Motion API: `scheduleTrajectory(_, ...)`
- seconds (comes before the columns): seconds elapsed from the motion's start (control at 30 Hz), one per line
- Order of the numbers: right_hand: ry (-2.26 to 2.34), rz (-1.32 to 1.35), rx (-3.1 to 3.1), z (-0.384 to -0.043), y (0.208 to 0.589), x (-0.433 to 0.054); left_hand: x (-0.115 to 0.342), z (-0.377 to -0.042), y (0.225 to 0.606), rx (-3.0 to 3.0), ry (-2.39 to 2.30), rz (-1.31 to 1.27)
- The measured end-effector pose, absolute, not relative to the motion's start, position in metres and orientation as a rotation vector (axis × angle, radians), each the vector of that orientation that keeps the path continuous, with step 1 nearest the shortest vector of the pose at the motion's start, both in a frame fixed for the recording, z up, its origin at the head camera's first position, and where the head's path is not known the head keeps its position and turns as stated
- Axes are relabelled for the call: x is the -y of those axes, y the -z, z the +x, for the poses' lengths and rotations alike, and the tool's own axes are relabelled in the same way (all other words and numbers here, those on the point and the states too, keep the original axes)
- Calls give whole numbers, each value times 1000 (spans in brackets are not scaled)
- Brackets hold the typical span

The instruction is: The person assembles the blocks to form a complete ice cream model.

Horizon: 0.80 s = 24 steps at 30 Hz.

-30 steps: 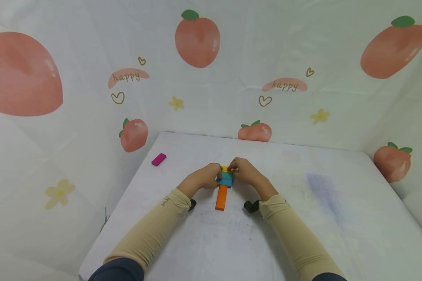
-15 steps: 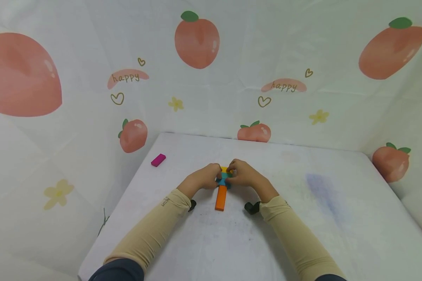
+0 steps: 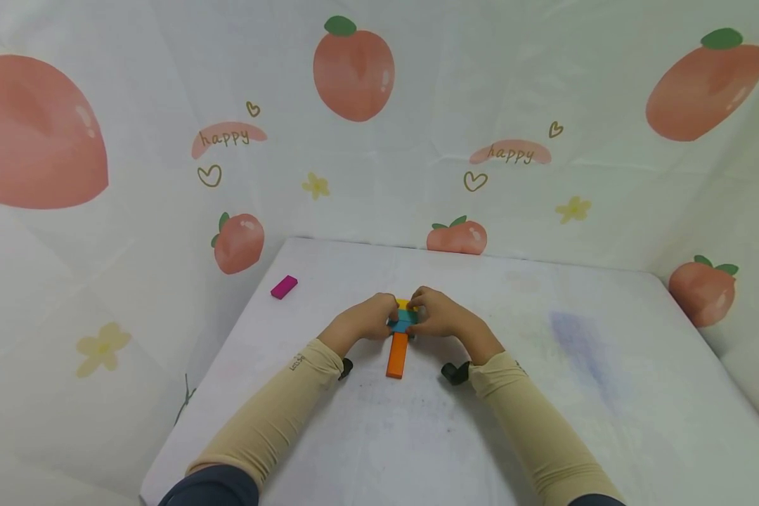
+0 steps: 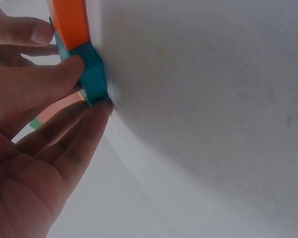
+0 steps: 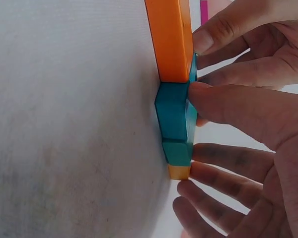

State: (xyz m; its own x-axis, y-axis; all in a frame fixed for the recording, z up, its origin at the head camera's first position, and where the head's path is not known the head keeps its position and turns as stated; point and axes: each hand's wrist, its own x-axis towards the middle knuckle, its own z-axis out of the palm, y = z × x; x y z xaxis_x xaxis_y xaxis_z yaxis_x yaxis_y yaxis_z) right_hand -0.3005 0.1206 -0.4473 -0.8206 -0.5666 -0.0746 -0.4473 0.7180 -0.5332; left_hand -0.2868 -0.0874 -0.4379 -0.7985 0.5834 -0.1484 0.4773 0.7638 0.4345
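Note:
Toy blocks lie in a line on the white table: an orange block nearest, then a blue block, a teal block and a yellow block at the far end. My left hand grips the left side of the blue and teal blocks, thumb near the orange block's end. From the right, my right hand holds the same group, thumb on the blue block's near corner and fingers along the teal and yellow blocks. Fingers partly hide the blocks in the head view.
A magenta block lies at the table's back left. Behind the table hangs a white cloth printed with peaches. A dark wrist camera hangs under the right sleeve.
A second ago my right fingers pinched the yellow block's right end. Since then the right thumb has moved nearer, down to the blue block. My left hand has stayed in place.

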Motion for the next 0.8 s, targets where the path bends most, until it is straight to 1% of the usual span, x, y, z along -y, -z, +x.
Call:
scheduleTrajectory(0.47,709,-835,-2673,-306,444,-122,88,-290,433,-2680,-555,804)
scheduleTrajectory(0.8,681,-808,-2658,-306,442,-117,97,-291,441,-2667,-640,816)
